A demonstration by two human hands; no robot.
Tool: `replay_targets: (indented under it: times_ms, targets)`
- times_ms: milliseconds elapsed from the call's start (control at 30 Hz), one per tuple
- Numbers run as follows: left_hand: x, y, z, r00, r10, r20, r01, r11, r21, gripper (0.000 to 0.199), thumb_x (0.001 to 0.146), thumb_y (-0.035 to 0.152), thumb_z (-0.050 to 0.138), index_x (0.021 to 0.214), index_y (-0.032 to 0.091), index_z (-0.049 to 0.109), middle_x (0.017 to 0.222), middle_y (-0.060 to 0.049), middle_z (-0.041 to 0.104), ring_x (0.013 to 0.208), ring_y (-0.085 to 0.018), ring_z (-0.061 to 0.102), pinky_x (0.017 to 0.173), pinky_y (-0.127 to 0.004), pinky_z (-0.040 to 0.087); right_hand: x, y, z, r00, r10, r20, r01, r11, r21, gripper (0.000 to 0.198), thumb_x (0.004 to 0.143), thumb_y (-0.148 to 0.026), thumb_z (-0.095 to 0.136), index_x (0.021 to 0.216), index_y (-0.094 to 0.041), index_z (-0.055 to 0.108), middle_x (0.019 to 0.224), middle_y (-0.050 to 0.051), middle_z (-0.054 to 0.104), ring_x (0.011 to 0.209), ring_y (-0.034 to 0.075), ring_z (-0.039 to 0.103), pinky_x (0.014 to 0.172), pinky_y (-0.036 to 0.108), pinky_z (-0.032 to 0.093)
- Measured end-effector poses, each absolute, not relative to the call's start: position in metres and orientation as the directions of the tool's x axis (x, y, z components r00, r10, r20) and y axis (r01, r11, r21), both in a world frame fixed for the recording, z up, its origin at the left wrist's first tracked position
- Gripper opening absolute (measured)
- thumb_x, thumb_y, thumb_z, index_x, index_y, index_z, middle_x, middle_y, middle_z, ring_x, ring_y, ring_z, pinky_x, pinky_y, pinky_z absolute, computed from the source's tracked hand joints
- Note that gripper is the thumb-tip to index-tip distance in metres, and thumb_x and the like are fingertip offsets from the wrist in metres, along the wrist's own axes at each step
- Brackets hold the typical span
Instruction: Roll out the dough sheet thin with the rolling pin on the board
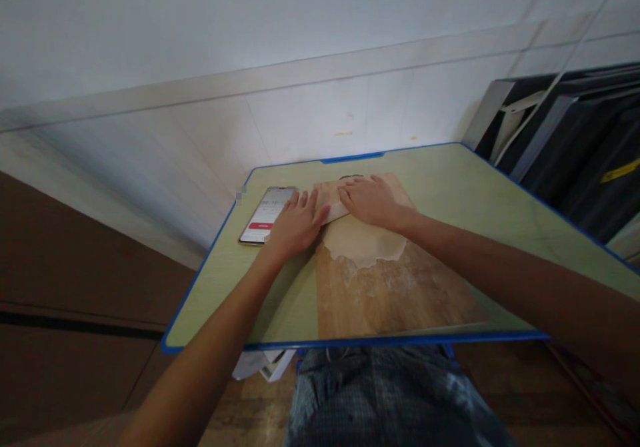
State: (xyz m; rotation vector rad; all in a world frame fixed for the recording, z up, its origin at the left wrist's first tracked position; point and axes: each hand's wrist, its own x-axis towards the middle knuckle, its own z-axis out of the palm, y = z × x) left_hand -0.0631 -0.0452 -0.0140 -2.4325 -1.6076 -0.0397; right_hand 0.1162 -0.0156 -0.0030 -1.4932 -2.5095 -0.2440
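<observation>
A thin, pale sheet of dough point(364, 241) with a ragged near edge lies on a wooden board point(395, 300) dusted with flour. Across the dough runs a pale rolling pin point(337, 213), mostly covered by my hands. My left hand point(296, 221) rests over its left part with the fingers stretched out, beside a phone point(263, 217). Over the right part lies my right hand point(371, 200), palm down, its fingers extended towards the board's far end. Neither hand is wrapped round the pin.
The board lies on a light green table point(470, 200) with a blue rim. Behind stands a white wall point(300, 127). Dark flat items point(575, 133) lean at the right. My lap point(385, 393) is just below the near edge.
</observation>
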Motion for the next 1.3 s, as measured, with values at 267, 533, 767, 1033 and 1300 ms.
replay_targets:
  times_ms: [267, 533, 767, 1033, 1300]
  targets:
    - [-0.066, -0.014, -0.005, 0.312, 0.942, 0.122, 0.929, -0.277, -0.244, 0.043, 0.097, 0.029, 0.019, 0.131, 0.016, 0.040, 0.133, -0.016, 0.047, 0.121, -0.028, 0.047, 0.097, -0.044, 0.038, 0.101, 0.021, 0.000, -0.360, 0.925, 0.124, 0.925, 0.371, -0.081, 0.045, 0.093, -0.033, 0.027, 0.123, -0.015, 0.055, 0.127, 0.013, 0.057, 0.113, 0.024, 0.054, 0.091, 0.037, 0.038]
    - [-0.061, -0.026, -0.008, 0.388, 0.903, 0.183, 0.902, -0.332, -0.274, 0.040, 0.096, 0.028, 0.021, 0.121, 0.013, 0.049, 0.121, -0.016, 0.056, 0.115, -0.024, 0.051, 0.098, -0.040, 0.037, 0.113, 0.024, -0.003, -0.495, 0.861, 0.117, 0.863, 0.503, -0.052, 0.044, 0.093, -0.035, 0.026, 0.118, -0.019, 0.059, 0.126, 0.011, 0.059, 0.113, 0.022, 0.054, 0.090, 0.036, 0.039]
    - [-0.059, 0.000, 0.004, 0.312, 0.945, 0.097, 0.910, -0.268, -0.316, 0.038, 0.095, 0.023, 0.022, 0.117, 0.013, 0.052, 0.102, -0.015, 0.064, 0.093, -0.025, 0.062, 0.077, -0.037, 0.047, 0.098, 0.048, 0.007, -0.429, 0.902, 0.043, 0.901, 0.431, -0.048, 0.044, 0.094, -0.035, 0.027, 0.120, -0.016, 0.057, 0.126, 0.012, 0.058, 0.110, 0.022, 0.057, 0.086, 0.033, 0.043]
    - [-0.054, -0.037, -0.004, 0.438, 0.894, 0.091, 0.883, -0.409, -0.232, 0.041, 0.096, 0.028, 0.017, 0.113, 0.014, 0.052, 0.112, -0.011, 0.061, 0.106, -0.021, 0.056, 0.090, -0.034, 0.042, 0.121, 0.008, -0.008, -0.547, 0.801, 0.245, 0.833, 0.550, 0.060, 0.041, 0.095, -0.027, 0.025, 0.118, -0.015, 0.057, 0.125, 0.013, 0.059, 0.115, 0.024, 0.052, 0.092, 0.041, 0.037]
    - [-0.057, -0.007, 0.004, 0.264, 0.965, 0.014, 0.956, -0.259, -0.135, 0.048, 0.096, 0.037, 0.013, 0.121, 0.019, 0.050, 0.113, -0.010, 0.064, 0.101, -0.021, 0.062, 0.081, -0.031, 0.046, 0.102, 0.016, 0.005, -0.460, 0.875, 0.152, 0.887, 0.458, 0.056, 0.037, 0.092, -0.022, 0.030, 0.108, -0.014, 0.063, 0.114, 0.014, 0.065, 0.101, 0.025, 0.061, 0.079, 0.036, 0.044]
